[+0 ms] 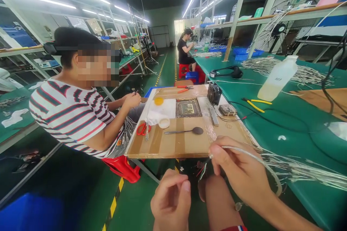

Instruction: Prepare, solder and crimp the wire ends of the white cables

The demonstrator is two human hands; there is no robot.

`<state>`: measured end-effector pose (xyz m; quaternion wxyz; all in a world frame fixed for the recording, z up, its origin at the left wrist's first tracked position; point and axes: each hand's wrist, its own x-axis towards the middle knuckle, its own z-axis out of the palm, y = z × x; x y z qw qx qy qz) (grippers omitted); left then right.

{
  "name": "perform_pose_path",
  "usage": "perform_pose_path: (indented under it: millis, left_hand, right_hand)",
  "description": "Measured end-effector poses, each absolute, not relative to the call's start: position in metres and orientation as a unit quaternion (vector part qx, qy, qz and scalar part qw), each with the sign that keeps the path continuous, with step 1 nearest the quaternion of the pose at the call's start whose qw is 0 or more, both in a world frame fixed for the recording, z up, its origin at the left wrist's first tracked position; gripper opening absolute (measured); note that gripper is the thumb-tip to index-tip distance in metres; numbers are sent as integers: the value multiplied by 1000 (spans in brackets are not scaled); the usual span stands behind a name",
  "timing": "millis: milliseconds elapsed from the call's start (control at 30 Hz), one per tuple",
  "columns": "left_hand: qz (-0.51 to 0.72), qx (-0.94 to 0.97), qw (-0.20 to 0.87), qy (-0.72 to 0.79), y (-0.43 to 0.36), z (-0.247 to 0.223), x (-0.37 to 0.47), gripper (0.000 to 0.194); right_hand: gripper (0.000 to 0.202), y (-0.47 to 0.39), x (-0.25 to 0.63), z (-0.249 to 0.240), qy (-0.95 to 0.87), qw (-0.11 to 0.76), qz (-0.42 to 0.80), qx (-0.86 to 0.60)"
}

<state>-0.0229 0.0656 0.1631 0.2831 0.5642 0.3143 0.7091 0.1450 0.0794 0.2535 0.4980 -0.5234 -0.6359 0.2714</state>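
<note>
My right hand point(241, 173) is closed on a pale, clear-jacketed cable point(255, 152), pinching it near its stripped end. Thin dark, white and green wires hang below those fingertips, and the cable loops back over the hand toward the wrist. To its left, my left hand point(172, 198) is raised with curled fingers and the thumb close to the index finger. Whether something tiny sits in that pinch I cannot make out. Both hands are above my lap, in front of the cardboard-covered table point(162, 148). A bundle of similar cables point(300, 168) lies right of my right hand.
On the table are a dark spoon point(187, 131), red-handled scissors point(142, 129), an ornate framed tray point(189, 108), a small fan point(214, 94) and a metal bar point(213, 116). Yellow-handled pliers point(256, 105) and a bottle point(279, 79) occupy the green bench. A co-worker point(73, 108) sits left.
</note>
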Motion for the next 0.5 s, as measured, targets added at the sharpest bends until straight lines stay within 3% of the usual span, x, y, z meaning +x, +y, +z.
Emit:
perform_pose_path:
  millis: [167, 500]
  left_hand:
    - [697, 628, 180, 295, 66, 163, -7, 40]
    - [696, 589, 189, 364, 60, 177, 19, 20]
  right_hand:
    - [47, 85, 151, 254, -634, 508, 262, -521]
    - [50, 86, 163, 252, -658, 465, 247, -538]
